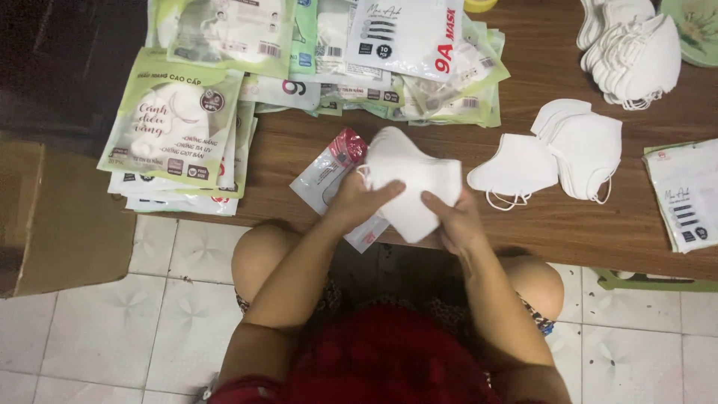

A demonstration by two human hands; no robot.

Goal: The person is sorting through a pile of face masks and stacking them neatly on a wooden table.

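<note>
Green packets [176, 123] beside clear pouch [327, 173]

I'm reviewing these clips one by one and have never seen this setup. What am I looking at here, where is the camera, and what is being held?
There is no machine here: a person works with two bare hands. The single picture comes from a camera worn on the person's head, looking down past the knees to a wooden table. The left hand and right hand together hold a small stack of white face masks at the table's edge, with a clear plastic pouch with a red top under the left hand. On the table lie more loose white masks, another pile of masks at the far right, and many printed packets on the left. A cardboard box stands on the tiled floor.
</note>
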